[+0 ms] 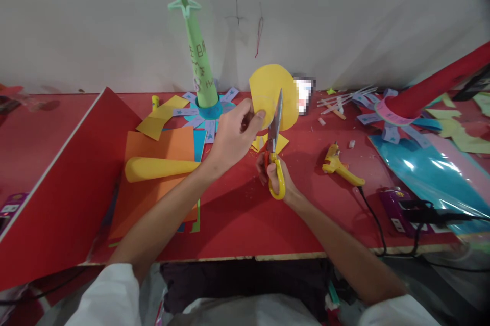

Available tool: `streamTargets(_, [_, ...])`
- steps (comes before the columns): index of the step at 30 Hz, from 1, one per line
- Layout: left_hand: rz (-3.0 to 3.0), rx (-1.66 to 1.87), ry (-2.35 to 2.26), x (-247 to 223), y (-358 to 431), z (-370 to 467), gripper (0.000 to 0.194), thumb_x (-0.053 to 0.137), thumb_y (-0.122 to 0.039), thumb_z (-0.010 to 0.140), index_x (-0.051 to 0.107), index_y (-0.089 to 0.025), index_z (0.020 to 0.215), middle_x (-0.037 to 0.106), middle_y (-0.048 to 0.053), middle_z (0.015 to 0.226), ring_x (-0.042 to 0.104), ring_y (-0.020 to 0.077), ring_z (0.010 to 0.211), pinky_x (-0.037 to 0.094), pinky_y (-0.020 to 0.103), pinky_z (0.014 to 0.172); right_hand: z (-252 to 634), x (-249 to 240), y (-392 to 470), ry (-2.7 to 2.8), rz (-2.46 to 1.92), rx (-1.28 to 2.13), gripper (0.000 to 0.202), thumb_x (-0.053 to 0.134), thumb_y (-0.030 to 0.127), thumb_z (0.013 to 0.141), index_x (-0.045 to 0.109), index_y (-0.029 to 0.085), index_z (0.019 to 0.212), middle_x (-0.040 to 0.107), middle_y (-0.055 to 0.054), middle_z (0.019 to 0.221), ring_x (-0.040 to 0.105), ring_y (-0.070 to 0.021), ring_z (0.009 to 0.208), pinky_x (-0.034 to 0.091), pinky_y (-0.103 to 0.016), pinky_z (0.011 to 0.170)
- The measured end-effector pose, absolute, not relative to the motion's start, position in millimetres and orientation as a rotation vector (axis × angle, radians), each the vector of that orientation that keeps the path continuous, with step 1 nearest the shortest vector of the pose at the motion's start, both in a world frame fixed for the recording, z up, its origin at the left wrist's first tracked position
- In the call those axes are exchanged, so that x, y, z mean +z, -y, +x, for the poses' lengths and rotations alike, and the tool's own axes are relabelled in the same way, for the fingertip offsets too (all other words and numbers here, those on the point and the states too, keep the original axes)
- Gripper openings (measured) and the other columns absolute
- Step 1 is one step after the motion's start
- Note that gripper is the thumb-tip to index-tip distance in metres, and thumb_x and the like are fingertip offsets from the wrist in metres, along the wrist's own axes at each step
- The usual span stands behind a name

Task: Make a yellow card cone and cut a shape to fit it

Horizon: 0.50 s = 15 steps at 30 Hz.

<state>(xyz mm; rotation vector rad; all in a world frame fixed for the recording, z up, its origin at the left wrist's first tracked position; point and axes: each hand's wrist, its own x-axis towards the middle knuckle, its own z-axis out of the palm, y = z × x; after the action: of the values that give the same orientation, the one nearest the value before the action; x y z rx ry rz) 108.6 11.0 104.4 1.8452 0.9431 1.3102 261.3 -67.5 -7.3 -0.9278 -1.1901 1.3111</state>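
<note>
My left hand (pixel 239 129) pinches the lower left edge of a rounded yellow paper (pixel 271 81), held up above the table. My right hand (pixel 277 178) grips scissors (pixel 274 137) with yellow and red handles, blades pointing up. The blades lie against the lower part of the paper, between its left portion and its right lobe. Several small yellow paper scraps (pixel 282 143) lie on the table behind the scissors. A yellow paper cone (pixel 153 169) rests on orange sheets (pixel 161 142) to the left of my hands.
A green paper tower (pixel 201 55) stands behind, at left. A yellow glue gun (pixel 340 168) with a black cord lies right, near a purple power strip (pixel 401 211). A red cone (pixel 440 81) and blue sheets (pixel 429 173) are farther right. A red board (pixel 72 188) leans at left.
</note>
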Motion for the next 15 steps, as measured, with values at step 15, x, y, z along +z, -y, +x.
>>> streamTargets(15, [1.767,1.369,-0.952,109.7,-8.4,108.6,0.041,0.066,-0.044,0.107,0.042,-0.025,0.078,0.046,-0.005,0.065,0.047,0.0107,0.054,0.035,0.029,0.05,264.8,-8.0,67.8,1.22,-0.982,1.336,0.075,0.067,0.099,0.079,0.052,0.026,0.092,0.044,0.008,0.066,0.034,-0.0085,0.047,0.028,-0.027,0.042])
